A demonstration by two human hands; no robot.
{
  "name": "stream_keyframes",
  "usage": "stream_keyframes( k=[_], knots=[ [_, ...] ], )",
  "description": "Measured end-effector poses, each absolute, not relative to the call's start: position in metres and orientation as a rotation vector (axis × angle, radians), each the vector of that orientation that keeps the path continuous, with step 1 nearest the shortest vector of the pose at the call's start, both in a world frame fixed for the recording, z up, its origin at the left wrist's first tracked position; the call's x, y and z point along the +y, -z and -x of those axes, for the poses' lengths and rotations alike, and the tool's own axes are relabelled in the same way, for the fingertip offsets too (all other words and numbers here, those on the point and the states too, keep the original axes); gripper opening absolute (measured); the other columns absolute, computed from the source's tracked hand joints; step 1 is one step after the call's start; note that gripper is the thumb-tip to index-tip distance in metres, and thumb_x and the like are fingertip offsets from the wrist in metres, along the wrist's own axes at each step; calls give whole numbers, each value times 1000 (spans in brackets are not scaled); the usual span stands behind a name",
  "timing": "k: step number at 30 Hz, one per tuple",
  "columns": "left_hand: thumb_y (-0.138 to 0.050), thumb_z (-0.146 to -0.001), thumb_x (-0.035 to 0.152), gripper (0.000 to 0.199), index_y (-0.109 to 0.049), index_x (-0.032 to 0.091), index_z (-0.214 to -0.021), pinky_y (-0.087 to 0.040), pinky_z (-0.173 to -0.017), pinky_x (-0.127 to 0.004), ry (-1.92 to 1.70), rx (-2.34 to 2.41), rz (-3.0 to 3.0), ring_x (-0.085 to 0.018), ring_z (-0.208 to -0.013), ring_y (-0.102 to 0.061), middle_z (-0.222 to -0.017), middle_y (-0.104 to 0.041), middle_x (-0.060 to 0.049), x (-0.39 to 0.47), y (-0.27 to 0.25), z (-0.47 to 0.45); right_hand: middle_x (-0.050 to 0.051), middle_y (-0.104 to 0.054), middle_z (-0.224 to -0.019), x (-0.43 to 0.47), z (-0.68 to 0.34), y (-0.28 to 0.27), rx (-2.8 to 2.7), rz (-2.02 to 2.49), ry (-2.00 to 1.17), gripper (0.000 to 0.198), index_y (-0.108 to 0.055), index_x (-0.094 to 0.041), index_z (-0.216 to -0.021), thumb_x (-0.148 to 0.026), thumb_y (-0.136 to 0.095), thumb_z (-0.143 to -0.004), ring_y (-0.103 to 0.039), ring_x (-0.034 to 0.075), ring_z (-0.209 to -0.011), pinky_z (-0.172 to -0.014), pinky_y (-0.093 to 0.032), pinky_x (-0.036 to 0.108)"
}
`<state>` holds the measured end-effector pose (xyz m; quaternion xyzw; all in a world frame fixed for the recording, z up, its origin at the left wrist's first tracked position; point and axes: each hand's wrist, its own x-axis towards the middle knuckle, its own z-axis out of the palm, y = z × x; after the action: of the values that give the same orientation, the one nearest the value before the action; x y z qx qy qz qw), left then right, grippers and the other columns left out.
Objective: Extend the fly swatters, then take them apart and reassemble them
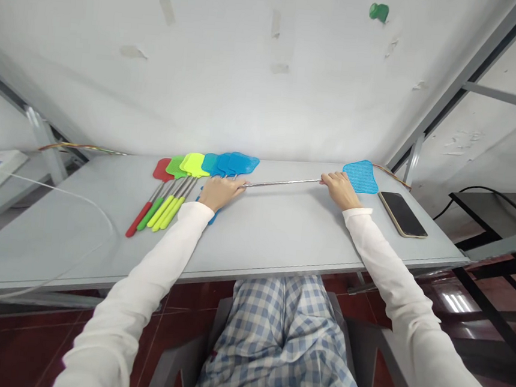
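A fly swatter with a thin metal rod [283, 184] lies crosswise between my hands, its rod drawn out long. My left hand [219, 192] is closed around its left end; the handle is hidden in the fist. At the other end, the fingers of my right hand [340, 190] pinch the rod close to the blue mesh head [361, 176]. Beside and behind my left hand lies a row of several more swatters: a red one [162, 169], a green one [178, 166], yellow ones [194, 164] and overlapping blue ones [244, 163]. My left hand partly covers the blue ones' handles.
A smartphone [403, 214] lies on the grey table [276, 243] right of my right hand. A white cable [86, 198] crosses the table's left side. The white wall [248, 96] rises behind, and metal frame posts [417, 153] stand at both sides.
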<state>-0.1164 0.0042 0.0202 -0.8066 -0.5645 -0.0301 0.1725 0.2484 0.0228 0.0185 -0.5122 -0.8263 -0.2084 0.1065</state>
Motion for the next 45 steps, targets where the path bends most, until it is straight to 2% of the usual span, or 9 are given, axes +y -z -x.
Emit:
stream_keyframes(
  k=[14,25,28,31,33,35,38,41,45],
  knots=[
    [-36,-96,47,42,-64,27,-120,-40,-65,-31,-19,-1629,2265,-29,-86,-68,-89,-72,-14,-4,-28,107,10,-66,-85,14,-236,-22,-2462,1507,625,28,-61,-16,-98,-21,-34,-99,-51,23,-81,-76,-24,33],
    [-37,-97,44,38,-66,24,-111,-37,-63,-28,98,-1615,2362,-23,-81,-68,-85,-72,-13,-22,-42,57,9,-63,-81,-4,-195,-28,-2471,1414,586,30,-60,-18,-95,-24,-31,-100,-51,23,-80,-77,-29,34],
    [-37,-96,45,38,-66,25,-110,-36,-63,-28,150,-1630,2342,-23,-80,-67,-84,-72,-13,-22,-46,56,10,-63,-87,-6,-204,-37,-2381,1400,643,29,-61,-19,-95,-29,-34,-99,-53,24,-88,-84,-32,37],
    [-35,-97,47,41,-68,25,-105,-35,-61,-29,175,-1632,2324,-24,-79,-67,-85,-72,-13,-16,-47,71,11,-63,-101,-6,-218,-50,-2368,1335,699,25,-65,-20,-96,-32,-43,-95,-52,27,-105,-95,-32,44],
    [-35,-96,47,41,-69,25,-102,-34,-61,-28,189,-1626,2331,-24,-79,-67,-87,-72,-12,-11,-46,82,11,-64,-99,-2,-224,-57,-2504,1249,686,24,-69,-19,-89,-33,-48,-91,-52,28,-110,-98,-33,47],
    [-37,-96,48,40,-70,25,-99,-34,-61,-28,187,-1619,2338,-23,-79,-66,-88,-73,-12,-8,-43,90,10,-67,-86,3,-225,-62,-2716,1189,642,28,-71,-18,-79,-33,-49,-89,-57,27,-100,-93,-37,45],
    [-38,-96,48,40,-70,24,-97,-34,-61,-28,174,-1615,2348,-23,-80,-67,-88,-73,-11,-5,-40,93,11,-69,-73,8,-220,-66,-2896,1283,601,36,-73,-15,-75,-32,-44,-89,-61,24,-80,-75,-40,37],
    [-40,-95,47,37,-69,25,-100,-34,-61,-28,142,-1611,2366,-24,-82,-67,-91,-73,-11,-5,-38,89,14,-71,-78,8,-210,-65,-2911,1435,602,42,-75,-14,-80,-33,-39,-91,-63,23,-72,-62,-33,34],
    [-43,-94,46,34,-69,26,-103,-36,-64,-30,96,-1609,2411,-24,-84,-67,-92,-74,-12,-7,-36,82,15,-73,-80,7,-197,-58,-2932,1432,589,44,-76,-15,-84,-35,-38,-91,-64,24,-70,-58,-28,33]
  ],
)
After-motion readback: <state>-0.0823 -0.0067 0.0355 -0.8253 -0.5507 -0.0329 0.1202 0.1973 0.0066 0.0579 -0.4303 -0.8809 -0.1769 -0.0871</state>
